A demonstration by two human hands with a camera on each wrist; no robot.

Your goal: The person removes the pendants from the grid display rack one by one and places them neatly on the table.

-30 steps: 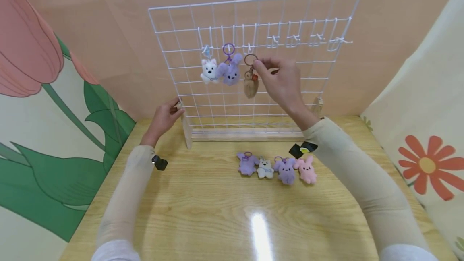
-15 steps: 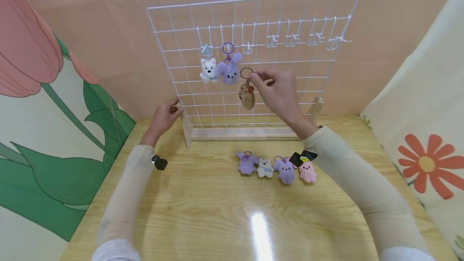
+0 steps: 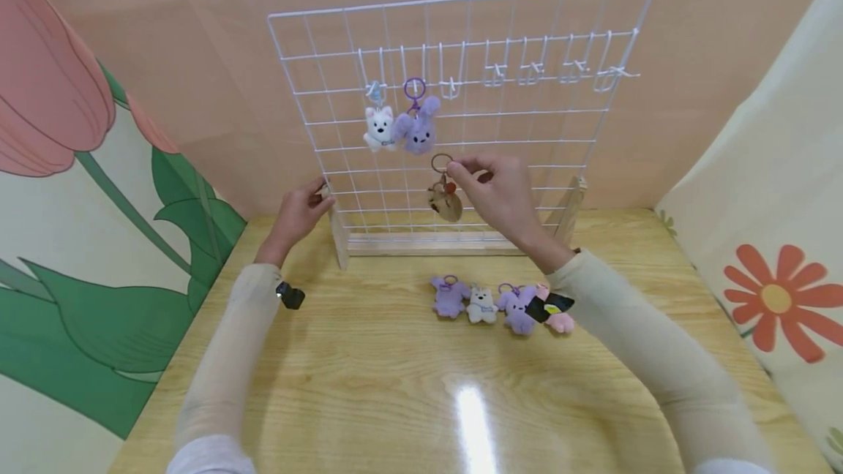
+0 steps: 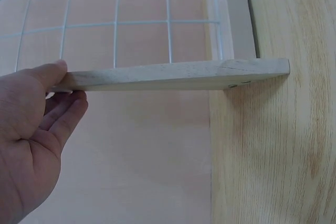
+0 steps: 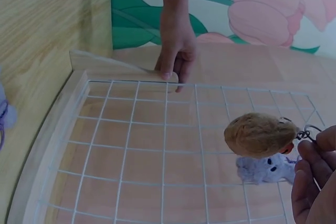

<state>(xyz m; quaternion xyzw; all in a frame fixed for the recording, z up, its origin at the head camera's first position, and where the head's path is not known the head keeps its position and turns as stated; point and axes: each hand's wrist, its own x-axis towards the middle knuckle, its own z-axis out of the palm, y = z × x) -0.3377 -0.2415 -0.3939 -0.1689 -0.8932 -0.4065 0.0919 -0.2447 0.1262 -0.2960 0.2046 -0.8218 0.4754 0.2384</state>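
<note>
My right hand (image 3: 497, 192) pinches the metal ring of a brown plush keychain (image 3: 446, 203), which dangles in front of the wire grid rack (image 3: 500, 153). In the right wrist view the same keychain (image 5: 257, 135) shows its furry brown body and a small red-orange bit near the ring. At the rack's left end, my left hand (image 3: 299, 214) grips the top of the wooden side support (image 4: 173, 74) between thumb and fingers. A white dog keychain (image 3: 380, 126) and a purple plush keychain (image 3: 418, 130) hang from hooks on the rack.
On the table (image 3: 369, 386) in front of the rack lie a purple keychain (image 3: 451, 298), a white one (image 3: 482, 307), another purple one (image 3: 517, 317) and a pink one (image 3: 561, 322), partly covered by my right wrist's camera. Several bare hooks (image 3: 532, 72) line the rack's upper right.
My right hand has moved down and slightly left from near the third hook, carrying the brown keychain, which has turned as it dangles. The left hand stays on the support.
</note>
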